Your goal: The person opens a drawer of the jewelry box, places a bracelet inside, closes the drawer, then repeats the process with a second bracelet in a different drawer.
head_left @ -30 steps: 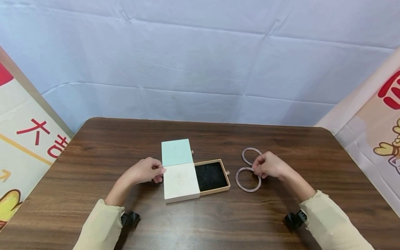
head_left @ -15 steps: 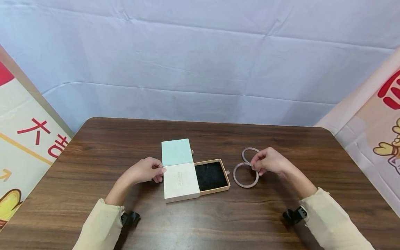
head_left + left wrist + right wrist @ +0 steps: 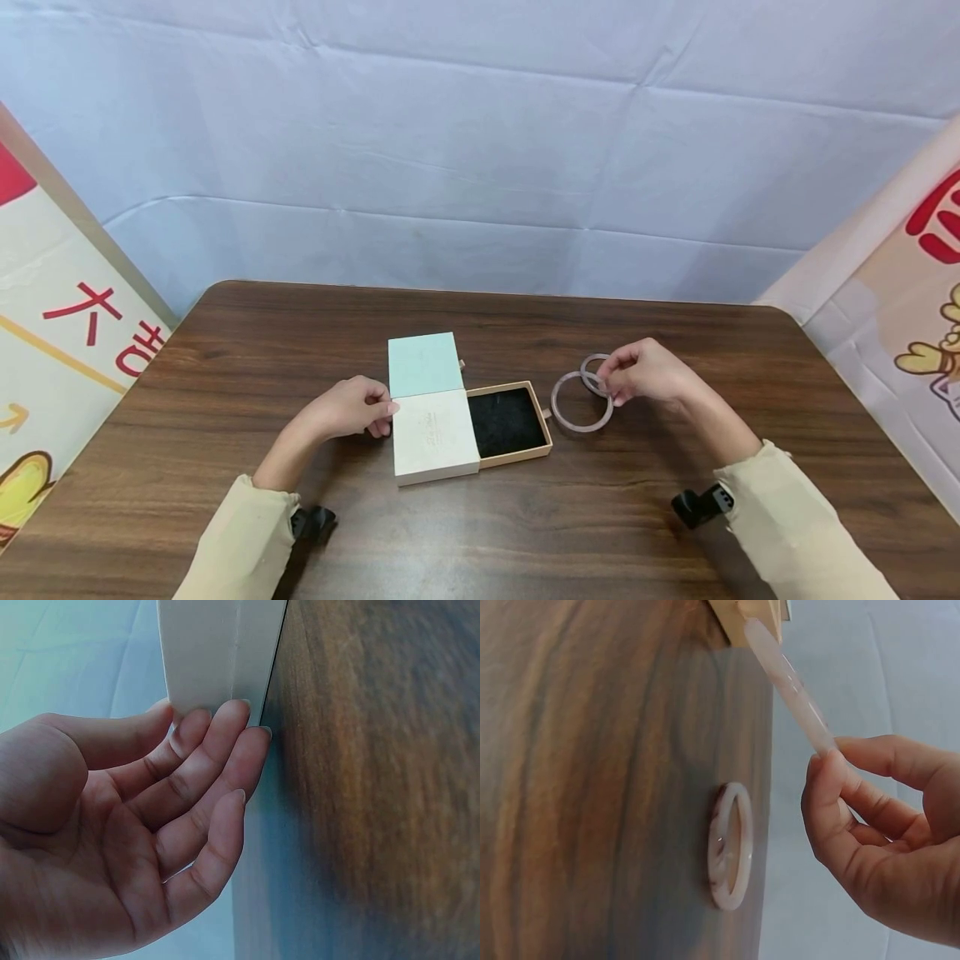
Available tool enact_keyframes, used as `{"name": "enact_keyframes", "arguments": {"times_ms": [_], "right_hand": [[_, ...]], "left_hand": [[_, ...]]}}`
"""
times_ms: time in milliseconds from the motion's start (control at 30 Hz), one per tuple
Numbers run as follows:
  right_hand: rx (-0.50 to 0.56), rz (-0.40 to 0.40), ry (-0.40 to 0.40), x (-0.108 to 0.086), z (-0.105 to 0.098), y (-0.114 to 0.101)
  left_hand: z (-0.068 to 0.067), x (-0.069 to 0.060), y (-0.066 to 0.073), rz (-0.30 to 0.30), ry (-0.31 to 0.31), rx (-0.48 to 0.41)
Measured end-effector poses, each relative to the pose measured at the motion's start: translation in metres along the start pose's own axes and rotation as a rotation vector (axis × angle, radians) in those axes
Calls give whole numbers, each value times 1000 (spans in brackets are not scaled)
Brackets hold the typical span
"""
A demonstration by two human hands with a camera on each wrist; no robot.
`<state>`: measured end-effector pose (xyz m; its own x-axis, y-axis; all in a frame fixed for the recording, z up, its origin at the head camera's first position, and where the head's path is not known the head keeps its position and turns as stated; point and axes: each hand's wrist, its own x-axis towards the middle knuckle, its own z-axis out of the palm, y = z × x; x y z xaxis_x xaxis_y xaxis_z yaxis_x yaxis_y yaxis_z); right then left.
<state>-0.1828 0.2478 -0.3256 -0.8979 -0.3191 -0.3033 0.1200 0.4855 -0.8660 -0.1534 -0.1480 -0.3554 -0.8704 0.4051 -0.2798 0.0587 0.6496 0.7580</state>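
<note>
My right hand (image 3: 647, 371) pinches the rim of a pale pink bangle (image 3: 557, 410) between thumb and fingers, held tilted above the table. In the right wrist view, a second bangle (image 3: 741, 889) lies flat on the table below that hand. The white box (image 3: 433, 437) has its black-lined drawer (image 3: 507, 423) pulled out to the right; I see nothing lying in it. My left hand (image 3: 351, 408) holds the left side of this box, thumb at the top edge and bent fingertips (image 3: 234, 714) against its side. The held bangle's rim comes close to the drawer's pull tab.
A mint-green box (image 3: 424, 367) with a small tab touches the far side of the white one. Both stand on a brown wooden table (image 3: 510, 542). A pale cloth (image 3: 465, 150) hangs behind, with printed banners at the left and right.
My right hand has raised the nearer bangle and carried it left and away from me, so it now overlaps the second bangle in the head view. The left hand and both boxes stay put.
</note>
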Motion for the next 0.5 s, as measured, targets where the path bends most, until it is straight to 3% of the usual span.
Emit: {"name": "enact_keyframes", "arguments": {"times_ms": [500], "right_hand": [[-9, -40, -9, 8, 12, -14]], "left_hand": [[1, 0, 0, 2, 11, 11]]}}
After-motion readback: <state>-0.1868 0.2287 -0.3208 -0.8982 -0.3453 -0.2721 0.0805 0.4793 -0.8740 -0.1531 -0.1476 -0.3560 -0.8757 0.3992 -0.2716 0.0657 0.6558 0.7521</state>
